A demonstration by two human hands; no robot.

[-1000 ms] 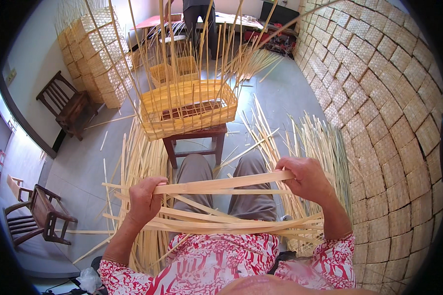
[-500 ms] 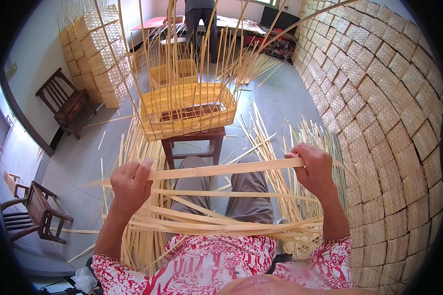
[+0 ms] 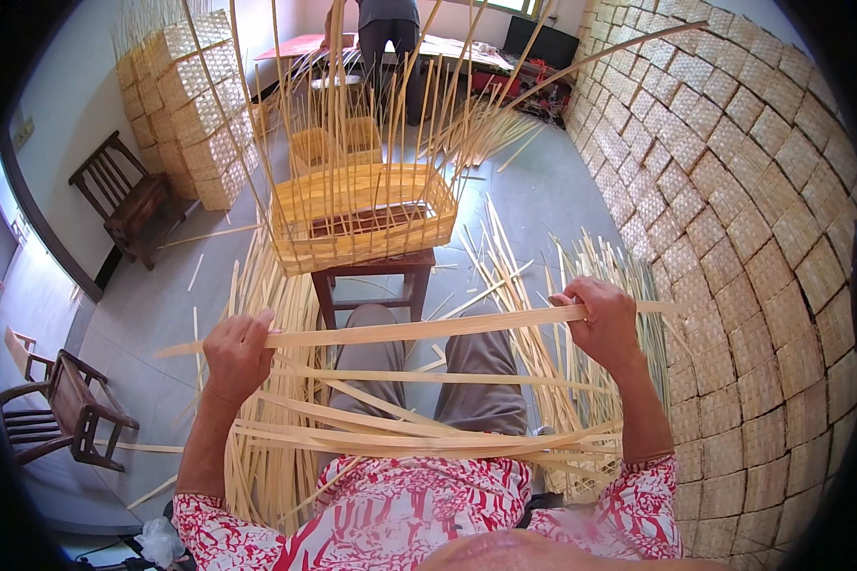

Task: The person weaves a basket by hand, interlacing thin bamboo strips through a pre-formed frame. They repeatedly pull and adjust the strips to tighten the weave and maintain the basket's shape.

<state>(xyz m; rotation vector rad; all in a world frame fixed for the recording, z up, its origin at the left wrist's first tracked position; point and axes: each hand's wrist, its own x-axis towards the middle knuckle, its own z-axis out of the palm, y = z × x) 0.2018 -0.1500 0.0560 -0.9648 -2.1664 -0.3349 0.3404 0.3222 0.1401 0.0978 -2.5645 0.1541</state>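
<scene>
Head view, looking down from the seated person's eyes. The left hand (image 3: 236, 354) is closed in a fist around one end of a flat bamboo strip (image 3: 419, 329), knuckles up. The right hand (image 3: 602, 322) is also curled closed on the same strip, pinching it near its other end. The strip runs nearly level between the two hands, above the person's knees, and sticks out a little past each fist.

Below the hands, more long bamboo strips (image 3: 419, 440) lie across the lap, bowed from side to side.

Straight ahead, a half-woven bamboo basket (image 3: 360, 217) sits on a small wooden stool (image 3: 371, 276), its unwoven uprights fanning upward. The stool stands just beyond the knees.

Loose strips (image 3: 257, 314) cover the grey floor (image 3: 152, 305) on both sides of the legs. A wall of stacked woven baskets (image 3: 743, 219) curves close along the right. On the left stand two dark wooden chairs (image 3: 67, 414), well apart from the hands, with bare floor between them. Another person (image 3: 388, 29) stands at the far end of the room.
</scene>
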